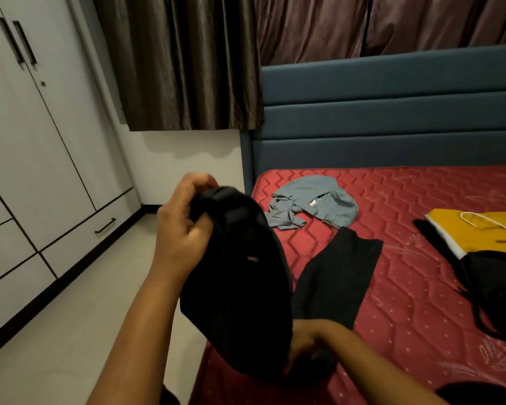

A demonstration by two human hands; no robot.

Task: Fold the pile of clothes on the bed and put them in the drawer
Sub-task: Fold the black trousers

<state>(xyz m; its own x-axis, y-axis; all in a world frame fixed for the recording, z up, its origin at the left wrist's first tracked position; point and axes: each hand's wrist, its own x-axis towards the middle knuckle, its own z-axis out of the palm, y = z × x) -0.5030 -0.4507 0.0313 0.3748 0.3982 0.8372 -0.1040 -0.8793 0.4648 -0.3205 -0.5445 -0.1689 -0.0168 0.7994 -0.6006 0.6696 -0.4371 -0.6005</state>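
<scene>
A black garment (pixel 240 287) hangs in the air over the near left corner of the red mattress (pixel 415 302). My left hand (pixel 181 226) grips its top edge, fingers curled over the fabric. My right hand (pixel 304 343) holds its lower end, partly hidden behind the cloth. On the mattress lie a crumpled grey-blue garment (pixel 316 204) near the headboard and a flat black garment (pixel 336 276) just right of the one I hold. The drawer (pixel 100 229) with a dark handle sits low in the white wardrobe at the left.
A yellow paper bag (pixel 479 232) with a white cord and a black bag (pixel 497 290) lie at the mattress's right. A blue padded headboard (pixel 392 118) and dark curtains (pixel 181 59) stand behind. Pale tiled floor (pixel 70 331) runs between the bed and the wardrobe.
</scene>
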